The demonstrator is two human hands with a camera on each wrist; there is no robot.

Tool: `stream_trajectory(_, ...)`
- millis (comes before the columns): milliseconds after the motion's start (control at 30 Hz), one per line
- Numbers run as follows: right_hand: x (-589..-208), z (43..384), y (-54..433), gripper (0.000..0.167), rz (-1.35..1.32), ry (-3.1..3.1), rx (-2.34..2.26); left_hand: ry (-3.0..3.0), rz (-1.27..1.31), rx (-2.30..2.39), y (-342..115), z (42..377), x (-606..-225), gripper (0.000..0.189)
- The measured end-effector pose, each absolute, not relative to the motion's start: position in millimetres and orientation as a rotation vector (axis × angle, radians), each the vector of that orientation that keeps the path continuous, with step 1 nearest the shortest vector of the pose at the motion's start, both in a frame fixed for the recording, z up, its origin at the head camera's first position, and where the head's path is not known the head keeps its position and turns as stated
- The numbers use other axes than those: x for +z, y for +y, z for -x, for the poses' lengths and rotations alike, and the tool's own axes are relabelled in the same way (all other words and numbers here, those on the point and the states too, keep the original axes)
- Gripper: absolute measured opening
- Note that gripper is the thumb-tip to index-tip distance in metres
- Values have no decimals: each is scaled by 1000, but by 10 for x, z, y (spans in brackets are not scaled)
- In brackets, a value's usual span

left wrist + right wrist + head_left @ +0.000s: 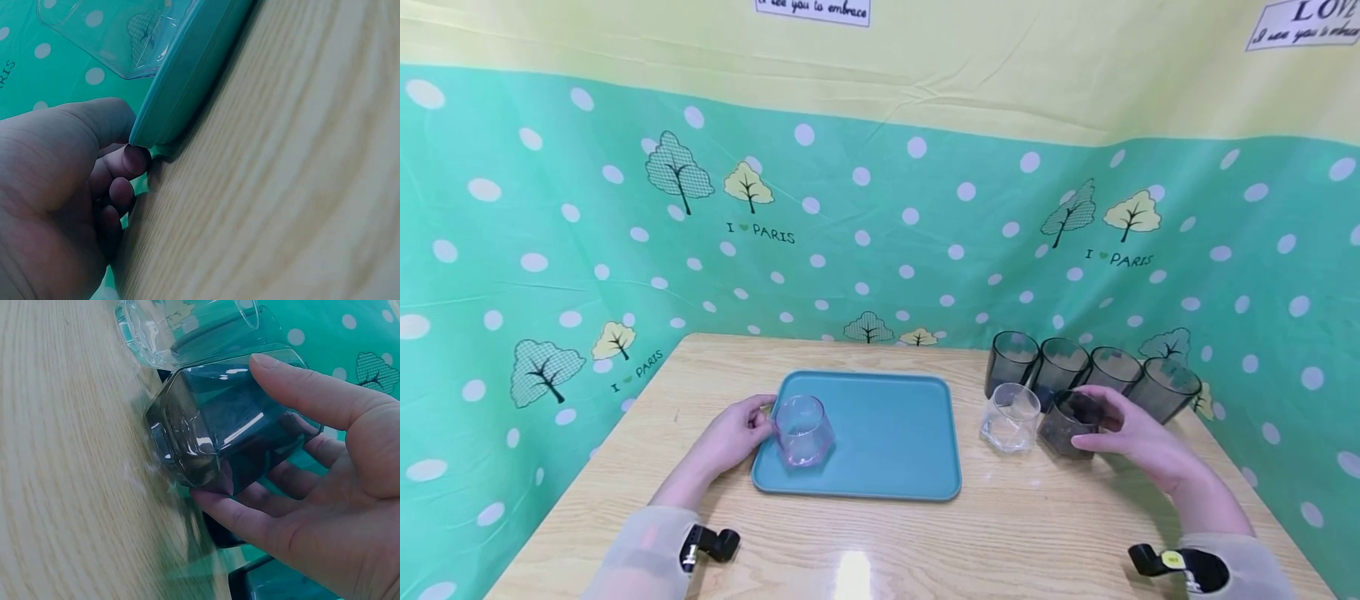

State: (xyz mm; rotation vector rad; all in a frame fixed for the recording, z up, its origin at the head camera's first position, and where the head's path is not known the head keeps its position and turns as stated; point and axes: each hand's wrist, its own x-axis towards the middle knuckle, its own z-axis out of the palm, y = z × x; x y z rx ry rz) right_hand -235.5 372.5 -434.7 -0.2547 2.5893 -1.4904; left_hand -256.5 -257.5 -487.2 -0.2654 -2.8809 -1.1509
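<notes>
My left hand (pixel 742 431) pinches the left rim of a blue-green tray (pixel 887 433), thumb at the lip and fingertips (pixel 134 160) just under it, as the left wrist view shows. On the tray's left part stands a pinkish clear glass (pixel 805 433), upright. At the right, my right hand (pixel 1123 429) grips a smoky dark faceted glass (pixel 1063 433), thumb on one side and fingers round the other. In the right wrist view the dark glass (pixel 219 425) has its base close to the table. Just left of it is a clear faceted glass (pixel 1011 421).
Behind these two, several tall dark glasses (pixel 1015 367) stand in a row along the table's back right. The wooden table (pixel 910 542) meets a green dotted curtain (pixel 880 225) at the back and sides.
</notes>
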Motion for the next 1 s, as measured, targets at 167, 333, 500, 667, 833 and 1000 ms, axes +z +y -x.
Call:
stream_trajectory(167, -4365, 2371, 3729, 89, 258, 2564, -1513, -2875, 268, -1169, -2562, 2557, -4871, 54)
stream_trajectory(333, -4380, 2380, 3718, 90, 253, 2551, -1525, -2866, 278, -1175, -2563, 2546, -4871, 54)
stream_trajectory(500, -4396, 2376, 3707, 89, 268, 2536, -1538, -2863, 286, -1176, -2570, 2558, -4891, 54)
stream_trajectory(667, -4404, 2375, 3712, 90, 272, 2522, -1548, -2870, 281, -1169, -2576, 2574, -4906, 54)
stream_trajectory(833, -4419, 2376, 3731, 90, 295, 2503, -1567, -2873, 280, -1163, -2576, 2579, -4907, 53)
stream_trajectory(1000, -4426, 2385, 3749, 91, 309, 2493, -1583, -2871, 277, -1166, -2565, 2571, -4897, 53)
